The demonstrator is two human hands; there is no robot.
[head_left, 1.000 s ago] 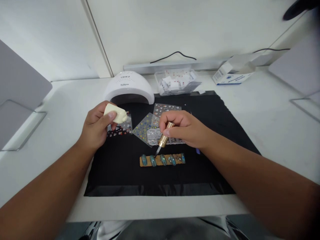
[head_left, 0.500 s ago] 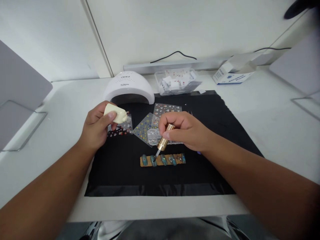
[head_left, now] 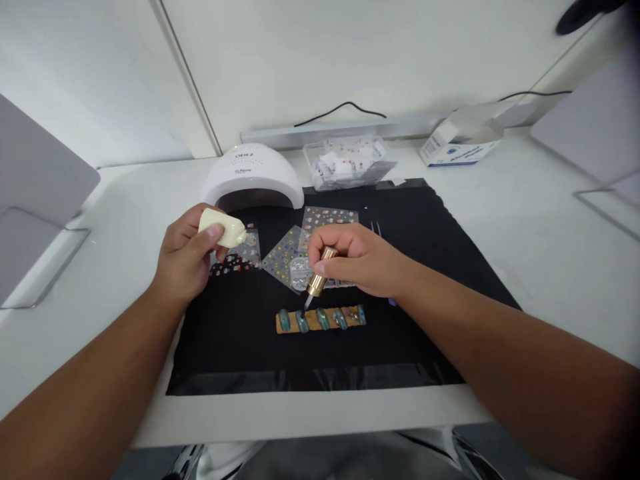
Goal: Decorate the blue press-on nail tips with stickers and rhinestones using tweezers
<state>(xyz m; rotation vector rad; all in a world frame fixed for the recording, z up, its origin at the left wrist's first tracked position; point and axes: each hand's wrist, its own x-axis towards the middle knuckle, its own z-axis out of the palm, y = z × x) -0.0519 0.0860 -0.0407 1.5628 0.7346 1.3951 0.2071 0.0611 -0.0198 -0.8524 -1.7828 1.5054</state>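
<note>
My left hand (head_left: 187, 250) is wrapped round a pale yellow bottle (head_left: 223, 228), tilted with its open neck to the right. Between the fingers of my right hand (head_left: 360, 257) is the gold handle of a brush (head_left: 318, 277), pointing down and left. The brush tip is at the upper end of the second teal false nail (head_left: 302, 322) from the left; whether it touches is too small to tell. Several teal nails, some with small gems, are fixed across a brown strip (head_left: 313, 321) lying on a black mat (head_left: 240, 350).
A white nail lamp (head_left: 255, 170) stands at the back left. Right of it are a clear tub (head_left: 347, 167) of packets and an opened white box (head_left: 460, 143). Sticker sheets (head_left: 283, 257), a clear gem case (head_left: 300, 275) and tweezers (head_left: 376, 229) lie behind the strip.
The whole view has shifted slightly. Against the second nail, the brush tip has moved from its middle toward its upper end. Both hands keep their holds.
</note>
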